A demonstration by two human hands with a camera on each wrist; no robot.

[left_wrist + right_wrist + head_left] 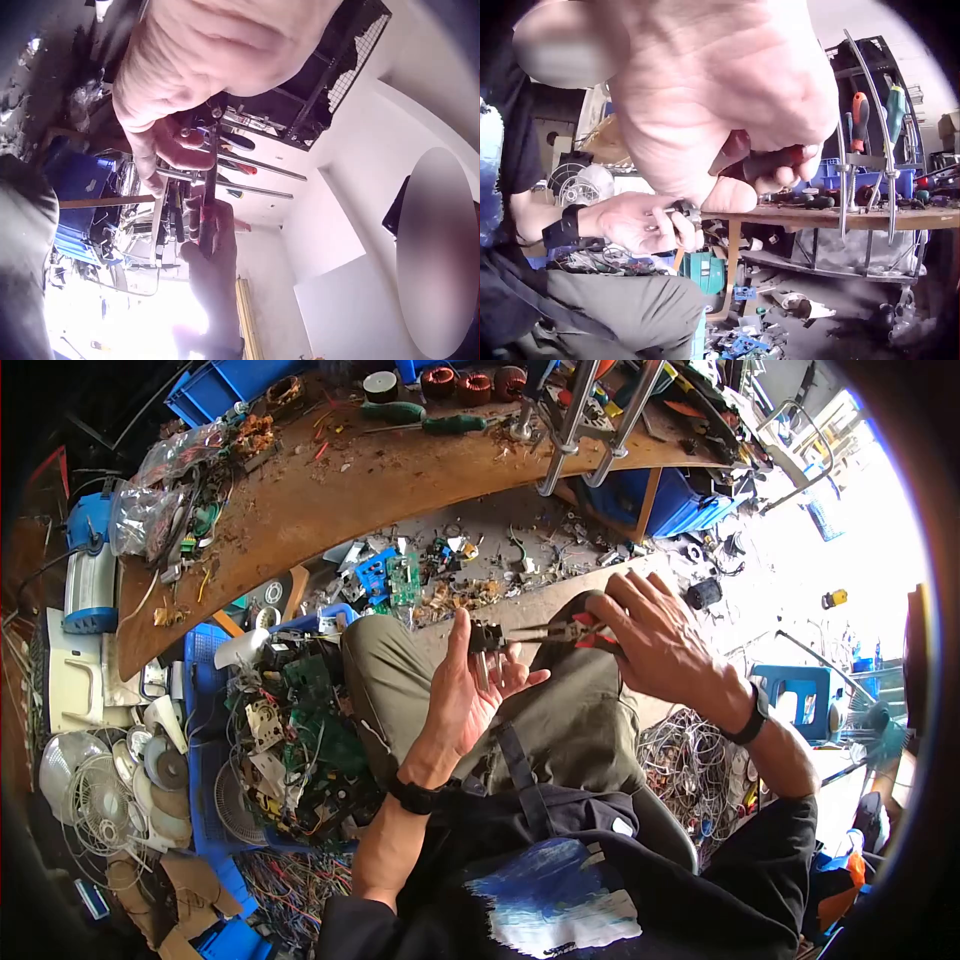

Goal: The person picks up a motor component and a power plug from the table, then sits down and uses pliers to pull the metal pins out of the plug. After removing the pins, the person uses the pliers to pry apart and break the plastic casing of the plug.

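Observation:
In the head view the left hand (468, 695) pinches a small black part (486, 637) with metal prongs between thumb and fingers, above the lap. From the right, the right hand (655, 635) grips red-handled pliers (592, 632), their long thin jaws pointing left at the black part; whether they touch it I cannot tell. In the right wrist view the right hand (727, 97) curls round the dark red handles (761, 163), and the left hand (641, 225) holds the dark part (684, 210) below. The left wrist view shows the left hand (217, 60) close up, partly hiding the part.
A curved wooden bench (400, 485) carries screwdrivers (455, 424), copper coils and upright metal clamps (570, 430). At the left stands a blue crate (205, 790) heaped with circuit boards (310, 710). Scrap lies on the floor; tangled cables (690, 770) and a blue stool (800, 695) are at the right.

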